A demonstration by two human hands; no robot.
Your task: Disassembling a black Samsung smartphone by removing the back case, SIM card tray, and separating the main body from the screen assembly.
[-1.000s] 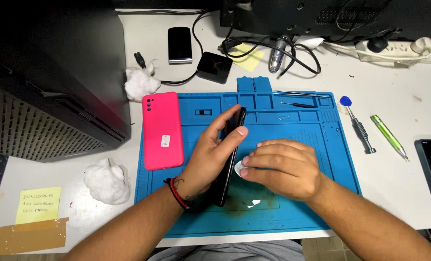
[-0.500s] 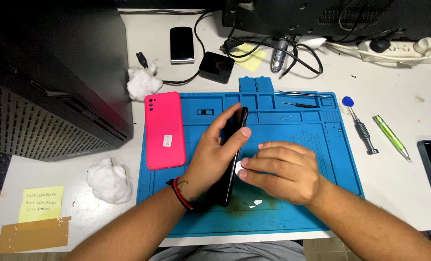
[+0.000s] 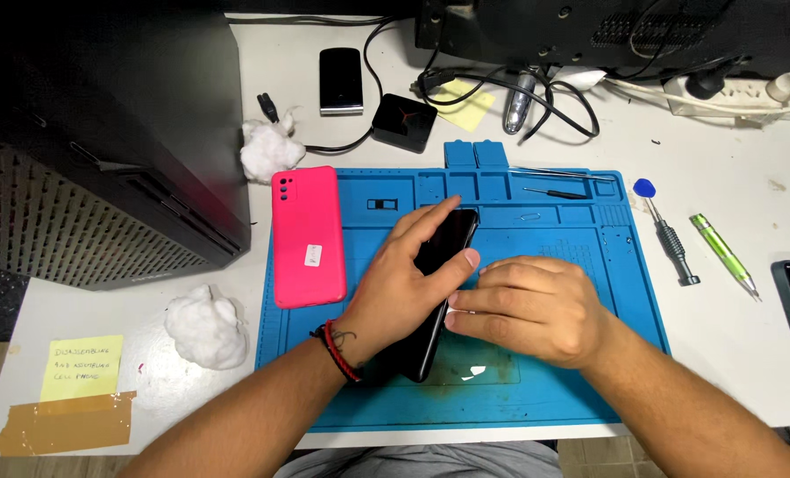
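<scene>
The left hand (image 3: pixel 404 288) gripped a black phone (image 3: pixel 443 265), tilted up on its long edge over the blue mat (image 3: pixel 572 239), fingers wrapped over the top and thumb on the near edge. The right hand (image 3: pixel 527 310) lay just beside it, fingertips pressed together against the phone's lower side; whether they pinched a small pale piece there could not be told. The phone stood near the middle of the mat, between the two hands.

Judged from this, the work at the phone's edge would go best with the left hand's grip kept firm but light on the glass, the phone braced on the mat so it could not slip, and the right fingertips working along the seam without prying hard.

Counted: one black phone in hand, one pink case (image 3: pixel 306 235) flat on the mat's left edge, two cotton wads (image 3: pixel 269 146) (image 3: pixel 204 327) on the counter (image 3: pixel 749 159), two screwdrivers, black (image 3: pixel 669 239) and green (image 3: pixel 722 252), right of the mat, one slim tool (image 3: pixel 554 192) in the mat's tray, two yellow notes (image 3: pixel 80 367) (image 3: pixel 464 104), one small dark device (image 3: pixel 340 80), one black box (image 3: pixel 404 122).
</scene>
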